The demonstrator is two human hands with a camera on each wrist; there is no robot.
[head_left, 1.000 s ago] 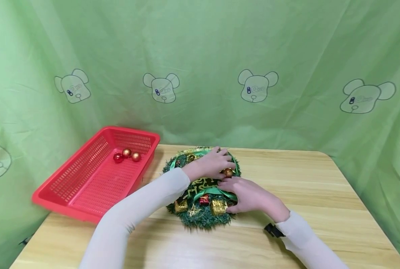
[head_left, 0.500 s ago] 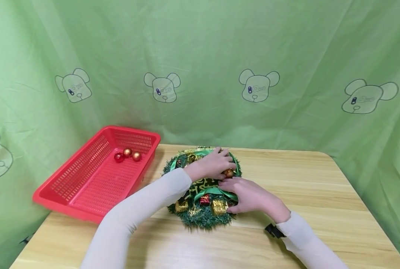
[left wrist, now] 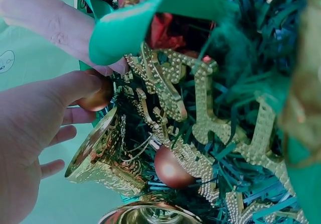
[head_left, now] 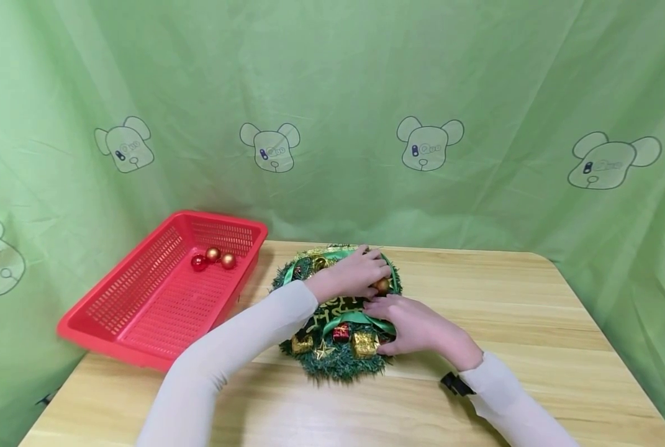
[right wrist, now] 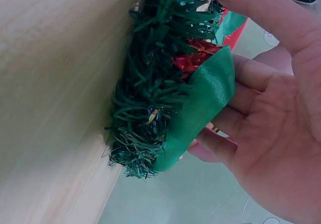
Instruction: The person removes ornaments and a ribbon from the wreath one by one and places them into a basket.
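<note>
A Christmas wreath [head_left: 340, 370] of green tinsel lies on the table, dressed with bells, gift boxes and gold lettering. At its far right side my left hand [head_left: 360, 273] pinches a gold bauble [left wrist: 96, 97] between thumb and fingers. Below that, my right hand [head_left: 409, 323] grips the wreath's right side, fingers over a green ribbon [right wrist: 208, 101] and thumb by a gold gift box [head_left: 364, 344]. A red gift box [head_left: 341, 333] and a gold star [head_left: 323, 351] sit nearby. A gold bell [left wrist: 103, 156] and another shiny bauble [left wrist: 170, 169] show in the left wrist view.
To the left stands a red plastic basket [head_left: 114, 351] with two gold baubles [head_left: 220, 256] and a red one [head_left: 199, 262] inside. The wooden table [head_left: 505, 323] runs back to a green curtain [head_left: 343, 74]. A black strap [head_left: 456, 383] is on the right wrist.
The gold bauble at my left fingers has shifted very slightly to the right. Both hands keep almost the same place on the wreath.
</note>
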